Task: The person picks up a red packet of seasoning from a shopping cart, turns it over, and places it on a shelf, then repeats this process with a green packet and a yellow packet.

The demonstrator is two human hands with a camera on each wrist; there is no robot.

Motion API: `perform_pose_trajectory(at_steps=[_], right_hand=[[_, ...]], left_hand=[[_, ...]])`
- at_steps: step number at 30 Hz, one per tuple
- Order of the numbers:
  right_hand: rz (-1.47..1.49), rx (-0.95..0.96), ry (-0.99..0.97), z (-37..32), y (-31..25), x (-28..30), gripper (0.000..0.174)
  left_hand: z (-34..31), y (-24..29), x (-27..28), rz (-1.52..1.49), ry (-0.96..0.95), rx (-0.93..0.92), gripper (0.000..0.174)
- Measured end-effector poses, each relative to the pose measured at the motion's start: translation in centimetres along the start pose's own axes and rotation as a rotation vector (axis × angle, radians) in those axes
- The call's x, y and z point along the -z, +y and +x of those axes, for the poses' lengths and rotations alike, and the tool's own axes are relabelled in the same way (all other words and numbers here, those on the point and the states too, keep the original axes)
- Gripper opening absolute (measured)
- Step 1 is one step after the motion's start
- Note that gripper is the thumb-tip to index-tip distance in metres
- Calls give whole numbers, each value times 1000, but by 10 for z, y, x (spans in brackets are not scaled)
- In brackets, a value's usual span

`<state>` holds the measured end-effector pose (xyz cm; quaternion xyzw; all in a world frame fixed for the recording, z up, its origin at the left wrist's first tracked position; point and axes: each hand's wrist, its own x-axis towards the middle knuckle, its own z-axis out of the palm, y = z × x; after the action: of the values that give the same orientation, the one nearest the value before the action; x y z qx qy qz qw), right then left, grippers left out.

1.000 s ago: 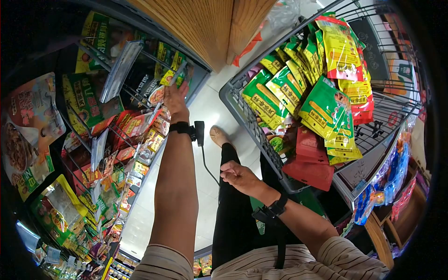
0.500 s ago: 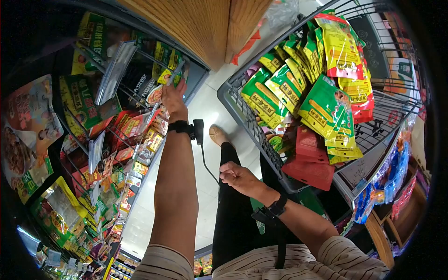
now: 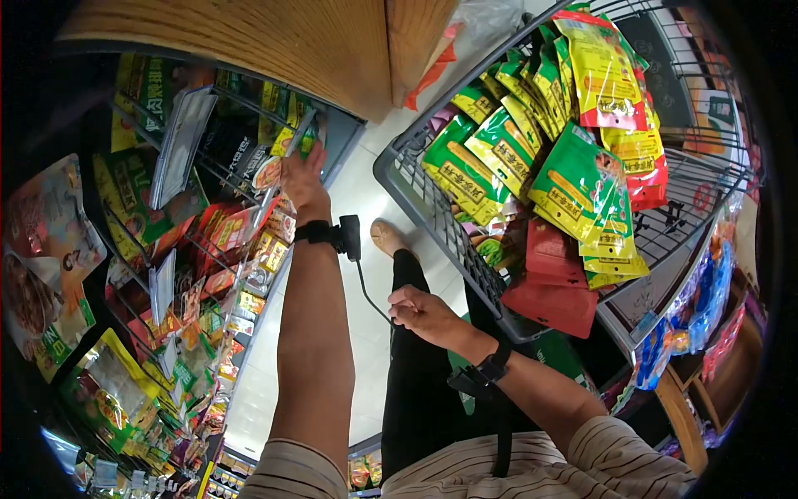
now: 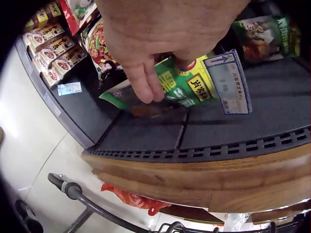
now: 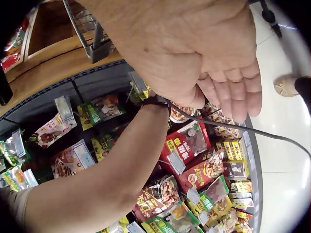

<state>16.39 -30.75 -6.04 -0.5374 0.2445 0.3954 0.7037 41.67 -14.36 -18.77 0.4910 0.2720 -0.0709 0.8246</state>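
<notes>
At the front of a shelf hook, my left hand (image 3: 305, 179) (image 4: 170, 34) pinches a green and yellow packet (image 4: 187, 87) beside a price tag (image 4: 228, 82). Two fingers lie across the packet's front; part of it is hidden behind the hand and tag. My right hand (image 3: 426, 318) (image 5: 194, 58) hangs before my body, loosely curled with nothing in it. A thin black cable (image 5: 243, 128) passes below its fingers in the right wrist view.
A cart (image 3: 416, 200) on the right holds many green, yellow and red packets (image 3: 582, 187). Hooks with hanging packets (image 3: 150, 195) fill the left. A wooden panel (image 3: 249, 41) stands at the top, and an orange-red bag (image 4: 131, 198) lies on the floor.
The head view has shifted slightly, with shelf and wooden panel now farther left. My left hand remains by the same packet, and my right hand has barely moved.
</notes>
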Motion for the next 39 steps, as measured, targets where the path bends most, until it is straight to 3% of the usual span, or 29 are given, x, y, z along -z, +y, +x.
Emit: perform_pose_trajectory(at_steps=[6,9,15,21,25,28,36,39], right_hand=[[-7,30,-2,2,5,2,20],[-12,-1,-54,2,7,7,18],[-13,7,-59,5,10,6,17],[-32,23,-99,6,13,11,19],[60,29,-16,4,8,6,18],[97,-7,-123,2,9,11,29],[131,8,-145,5,18,10,31],[130,-15,-144,5,14,10,30]], left_hand=[[-1,2,-2,163,16,57,41],[20,-3,8,33,44,40,40],[37,-19,31,195,-116,-120,41],[20,-11,6,156,55,-103,44],[17,-12,3,158,60,-131,50],[13,-12,0,117,88,-128,53],[12,-6,1,235,67,-166,58],[11,-2,-5,123,58,-153,56]])
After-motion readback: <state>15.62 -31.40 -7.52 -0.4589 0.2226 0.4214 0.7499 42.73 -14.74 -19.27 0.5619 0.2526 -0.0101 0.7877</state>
